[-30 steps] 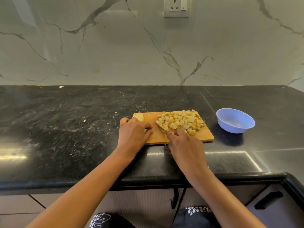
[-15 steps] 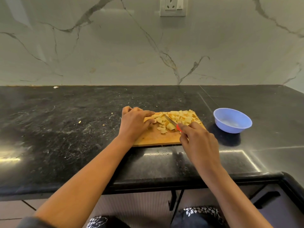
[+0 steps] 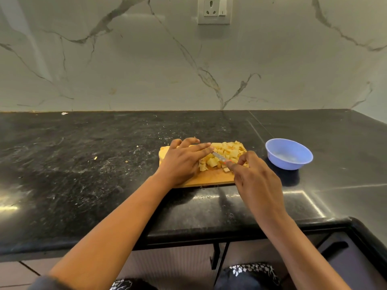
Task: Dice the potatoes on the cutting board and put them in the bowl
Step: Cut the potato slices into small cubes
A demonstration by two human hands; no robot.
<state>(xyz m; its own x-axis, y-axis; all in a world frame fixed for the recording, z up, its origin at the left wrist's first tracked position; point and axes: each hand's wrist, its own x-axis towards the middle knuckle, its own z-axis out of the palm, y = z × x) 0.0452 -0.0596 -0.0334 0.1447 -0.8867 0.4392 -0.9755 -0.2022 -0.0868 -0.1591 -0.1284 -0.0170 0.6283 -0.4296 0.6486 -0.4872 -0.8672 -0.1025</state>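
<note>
A wooden cutting board (image 3: 211,179) lies on the black counter with a heap of diced potato (image 3: 227,152) on its far right part. My right hand (image 3: 254,176) pinches the red handle of a small knife (image 3: 219,157), whose blade points left into the cubes. My left hand (image 3: 184,161) lies over the board's left half with straight fingers reaching to the left edge of the heap, near the blade tip. A blue bowl (image 3: 289,153) stands to the right of the board and holds no potato.
The black stone counter (image 3: 83,164) has crumbs and smears to the left. A marble backsplash with a wall socket (image 3: 214,9) rises behind. Cabinet fronts with a dark handle (image 3: 333,249) sit below the counter's front edge.
My left hand has slid right across the board and its fingers have straightened toward the potato heap. My right hand has drawn back with the knife, its blade now showing.
</note>
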